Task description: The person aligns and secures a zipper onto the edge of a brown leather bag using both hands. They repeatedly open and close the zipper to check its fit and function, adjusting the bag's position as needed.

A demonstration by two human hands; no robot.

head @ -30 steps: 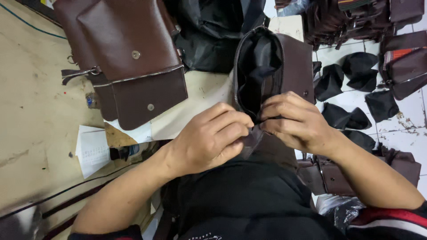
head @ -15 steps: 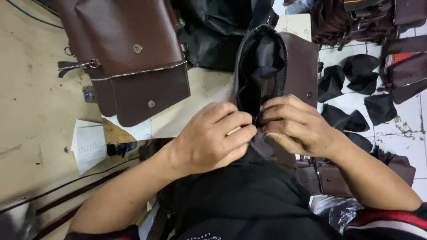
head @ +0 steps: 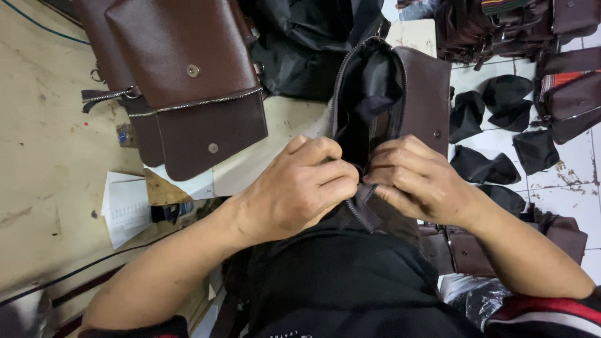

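I hold a brown leather bag upright in front of me, its zipped mouth open and black lining showing. My left hand pinches the left side of the zipper at the bag's near end. My right hand grips the other side of the zipper, fingertips meeting the left hand's. The zipper teeth run down between both hands. The bag's lower end rests against my dark lap.
A stack of finished brown bags with snaps lies on the wooden table at left. A folded paper sits near the table edge. Black fabric pieces and more brown bags lie on the tiled floor at right.
Both hands stay pinched on the zipper; the bag has shifted slightly and my fingers have closed tighter together at the zipper's near end.
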